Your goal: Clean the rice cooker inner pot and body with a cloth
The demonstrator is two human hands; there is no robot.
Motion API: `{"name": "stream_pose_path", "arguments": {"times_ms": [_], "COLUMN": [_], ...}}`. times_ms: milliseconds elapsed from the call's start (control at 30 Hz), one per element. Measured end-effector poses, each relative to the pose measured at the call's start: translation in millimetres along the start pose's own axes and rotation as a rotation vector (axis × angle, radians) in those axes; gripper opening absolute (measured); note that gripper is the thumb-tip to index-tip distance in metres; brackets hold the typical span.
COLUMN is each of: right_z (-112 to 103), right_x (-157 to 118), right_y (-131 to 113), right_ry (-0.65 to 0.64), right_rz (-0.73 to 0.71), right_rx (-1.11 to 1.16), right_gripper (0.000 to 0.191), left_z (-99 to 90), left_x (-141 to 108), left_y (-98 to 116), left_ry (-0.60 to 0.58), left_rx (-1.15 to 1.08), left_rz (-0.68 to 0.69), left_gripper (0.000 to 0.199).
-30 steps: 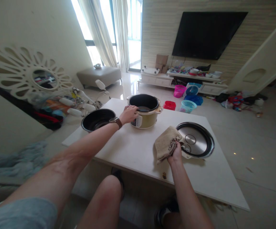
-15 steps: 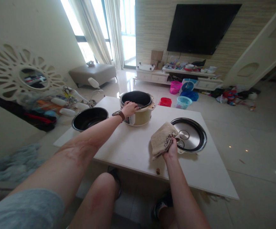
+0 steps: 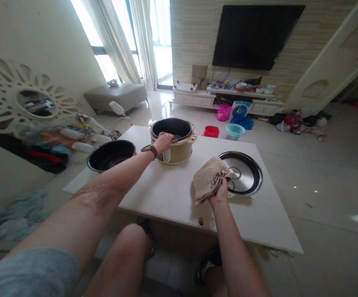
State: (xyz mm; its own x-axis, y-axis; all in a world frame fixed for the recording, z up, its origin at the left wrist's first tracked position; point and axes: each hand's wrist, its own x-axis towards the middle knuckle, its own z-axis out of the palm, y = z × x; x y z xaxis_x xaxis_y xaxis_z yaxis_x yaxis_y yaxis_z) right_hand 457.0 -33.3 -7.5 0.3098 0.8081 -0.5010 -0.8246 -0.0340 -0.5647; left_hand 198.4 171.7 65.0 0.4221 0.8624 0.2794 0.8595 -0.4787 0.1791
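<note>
My left hand (image 3: pixel 164 143), with a watch at its wrist, grips the near rim of an electric cooker (image 3: pixel 182 152), fingers curled over the edge. The cooker stands upright with its top uncovered and a dark interior showing. To its left a black inner pot (image 3: pixel 112 154) rests on the white table (image 3: pixel 166 194), partly behind my left forearm. In my right hand (image 3: pixel 220 192) is a folded beige cloth (image 3: pixel 208 179), raised a little above the tabletop. Just beyond that hand lies the round lid (image 3: pixel 243 175), its metal underside up; the cloth and fingers cover its left edge.
A small brown scrap (image 3: pixel 201 221) lies by the table's near edge. Past the far edge are a red basin (image 3: pixel 211 131), a light-blue basket (image 3: pixel 235 131) and a pink basket (image 3: pixel 224 112) on the floor. My knees are close below the near edge.
The whole view has shifted slightly, so everything sits a little further left. Both hands keep their hold, the left on the cooker rim and the right on the cloth.
</note>
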Motion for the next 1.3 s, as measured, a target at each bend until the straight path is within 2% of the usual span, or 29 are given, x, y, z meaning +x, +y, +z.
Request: {"name": "stream_pose_path", "arguments": {"times_ms": [233, 433, 733, 933, 1133, 1300], "right_z": [-1.6, -0.7, -5.2, -1.2, -0.9, 0.5], "right_x": [3.5, 4.4, 12.0, 10.1, 9.7, 5.9], "right_y": [3.1, 1.5, 3.9, 4.0, 1.5, -1.3], "right_ry": [-0.01, -0.007, -0.034, 0.011, -0.013, 0.01], "right_rz": [-0.018, 0.0, -0.011, -0.028, -0.034, -0.018], "right_rx": [0.017, 0.021, -0.002, 0.006, -0.009, -0.013], "right_gripper": [0.027, 0.027, 0.033, 0.031, 0.027, 0.027], "left_z": [-1.2, -6.8, -17.3, -21.4, -24.1, -24.0], "left_x": [-11.1, -31.7, -72.2, -105.9, -139.4, -149.5], "left_y": [4.4, 19.7, 54.2, 84.7, 123.4, 138.6], "left_ry": [-0.009, -0.032, -0.082, -0.113, -0.086, -0.046], "left_rx": [0.051, 0.065, 0.094, 0.076, 0.053, 0.03], "left_rz": [0.037, 0.084, 0.109, 0.094, -0.01, -0.068], "left_gripper": [0.033, 0.031, 0.021, 0.017, 0.016, 0.022]}}
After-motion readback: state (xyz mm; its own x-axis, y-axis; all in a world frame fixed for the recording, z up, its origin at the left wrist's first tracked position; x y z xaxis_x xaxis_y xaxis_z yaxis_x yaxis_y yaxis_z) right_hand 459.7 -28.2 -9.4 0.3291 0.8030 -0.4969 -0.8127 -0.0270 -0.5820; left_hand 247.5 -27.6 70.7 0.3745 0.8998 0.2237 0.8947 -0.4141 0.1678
